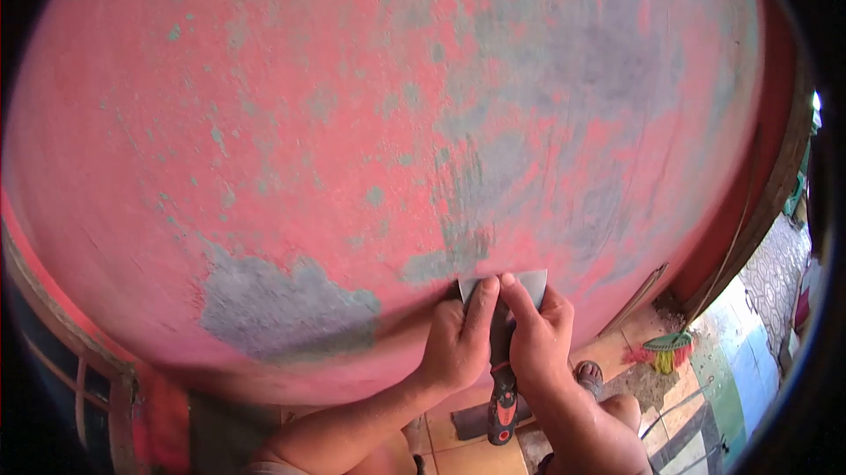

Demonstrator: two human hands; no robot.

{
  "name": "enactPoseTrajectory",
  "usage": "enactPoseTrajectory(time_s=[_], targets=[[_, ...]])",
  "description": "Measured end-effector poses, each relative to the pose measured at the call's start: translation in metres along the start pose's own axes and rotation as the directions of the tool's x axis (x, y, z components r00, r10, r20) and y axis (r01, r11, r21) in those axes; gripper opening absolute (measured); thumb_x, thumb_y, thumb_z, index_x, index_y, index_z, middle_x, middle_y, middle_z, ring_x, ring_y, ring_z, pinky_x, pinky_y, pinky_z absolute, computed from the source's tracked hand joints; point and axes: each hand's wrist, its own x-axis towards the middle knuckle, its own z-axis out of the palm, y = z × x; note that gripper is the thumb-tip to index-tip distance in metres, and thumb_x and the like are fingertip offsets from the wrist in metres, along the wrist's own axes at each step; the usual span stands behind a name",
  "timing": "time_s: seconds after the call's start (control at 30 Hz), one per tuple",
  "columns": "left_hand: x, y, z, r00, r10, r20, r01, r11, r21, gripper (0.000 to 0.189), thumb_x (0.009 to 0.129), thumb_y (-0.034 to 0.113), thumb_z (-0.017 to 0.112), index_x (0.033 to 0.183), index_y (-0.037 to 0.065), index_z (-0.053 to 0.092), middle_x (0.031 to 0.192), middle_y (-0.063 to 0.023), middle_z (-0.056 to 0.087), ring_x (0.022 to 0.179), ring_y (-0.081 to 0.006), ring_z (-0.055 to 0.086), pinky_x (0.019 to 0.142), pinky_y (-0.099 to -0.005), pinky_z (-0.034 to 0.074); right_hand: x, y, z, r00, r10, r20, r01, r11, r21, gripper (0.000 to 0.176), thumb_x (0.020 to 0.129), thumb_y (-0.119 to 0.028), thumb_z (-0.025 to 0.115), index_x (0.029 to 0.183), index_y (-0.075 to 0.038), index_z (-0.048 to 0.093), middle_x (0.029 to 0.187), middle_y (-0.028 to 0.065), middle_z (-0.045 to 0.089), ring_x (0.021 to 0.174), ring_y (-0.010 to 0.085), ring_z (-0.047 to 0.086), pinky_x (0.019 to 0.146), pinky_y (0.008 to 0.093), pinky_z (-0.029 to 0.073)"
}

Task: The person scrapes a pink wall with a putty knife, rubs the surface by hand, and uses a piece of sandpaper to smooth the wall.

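Both hands hold a scraper with a wide metal blade and a black and red handle that points down. My left hand is closed on its left side, the thumb laid on the blade. On the right side my right hand grips it the same way, the two thumbs side by side. The blade's top edge is against or very near the lower part of a pink-red wall. Grey and green patches show where the wall's paint is gone, with a large grey patch at the lower left.
A broom head with coloured bristles lies on the tiled floor at the lower right. A sandalled foot is near the wall's base. A dark window frame stands at the lower left, and a wall edge at the right.
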Motion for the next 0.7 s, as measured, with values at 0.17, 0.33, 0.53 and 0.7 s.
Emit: enactPoseTrajectory(time_s=[0.17,0.33,0.53,0.7], targets=[[-0.005,-0.011,0.004,0.995,0.091,-0.052,-0.087,0.994,0.069,0.048,0.109,0.033,0.045,0.079,-0.002,0.06,0.069,0.0039,0.055,0.069,-0.0034,0.048,0.056,-0.0269,0.04,-0.003,0.012,-0.002,0.999,-0.003,-0.037,0.003,1.0,-0.004,0.028,0.094,-0.024,0.07,0.083,0.001,0.067,0.072,-0.0021,0.061,0.066,0.0054,0.051,0.058,0.0247,0.042],[-0.001,0.017,-0.002,1.0,-0.027,0.004,0.027,1.0,0.01,0.042,0.108,0.035,0.046,0.09,0.002,0.064,0.081,0.0031,0.063,0.074,-0.0042,0.056,0.059,-0.026,0.045,-0.004,-0.025,0.01,1.0,0.012,-0.012,-0.012,0.999,-0.031,0.029,0.094,-0.026,0.07,0.083,0.001,0.067,0.072,-0.0013,0.061,0.068,0.0061,0.052,0.059,0.0255,0.044],[0.0,-0.011,-0.001,0.994,0.102,-0.049,-0.099,0.993,0.066,0.047,0.108,0.032,0.046,0.077,0.0,0.06,0.067,0.004,0.056,0.065,-0.0042,0.05,0.055,-0.0273,0.04,0.001,0.01,0.003,0.999,-0.007,-0.042,0.006,1.0,-0.021,0.031,0.092,-0.027,0.071,0.086,0.003,0.067,0.073,0.0006,0.063,0.068,0.0069,0.053,0.059,0.0261,0.044],[-0.008,0.007,-0.003,0.998,0.004,-0.065,-0.004,1.0,0.001,0.047,0.108,0.034,0.046,0.081,-0.001,0.061,0.069,0.0032,0.059,0.067,-0.0045,0.051,0.056,-0.0275,0.042,-0.005,-0.008,0.008,1.0,0.008,0.013,-0.007,1.0,-0.022,0.03,0.093,-0.025,0.071,0.087,0.004,0.068,0.075,-0.0004,0.064,0.068,0.0066,0.054,0.06,0.0259,0.045]])
